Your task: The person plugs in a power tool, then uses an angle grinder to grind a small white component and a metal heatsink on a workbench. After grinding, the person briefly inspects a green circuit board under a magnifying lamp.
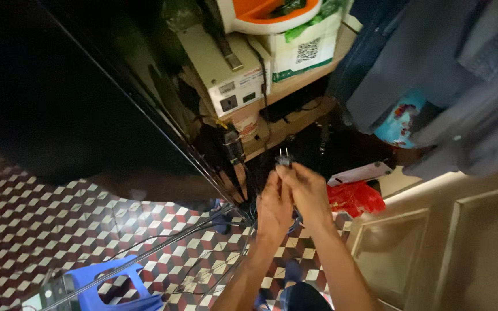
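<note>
Patterned floor tiles (41, 219) in red, white and dark cubes spread below us, with a blue plastic stool (108, 285) at the lower left and a large dark panel (59, 86) filling the upper left. Ahead we see a wooden shelf (301, 78) carrying a beige box-shaped electrical unit (226, 75) with a socket on its face, a white carton (306, 49) and an orange-and-white bowl (272, 14). Grey clothing (433, 75) hangs at the right, and a red bag (355, 198) lies below it.

Our right hand (309, 193) pinches a small black plug (284, 158) between thumb and fingertips, fingers closed around its body. The plug sits at the top of our hands, its two metal pins pointing up and away from us, toward the shelf; its long axis runs roughly along our forearms. Our left hand (273, 207) lies just beside and slightly below, fingers curled and touching the right hand; we cannot tell whether it grips the cord. The right hand is the nearer one to the plug. The beige unit's socket stands up and to the left of the pins, apart from them.
</note>
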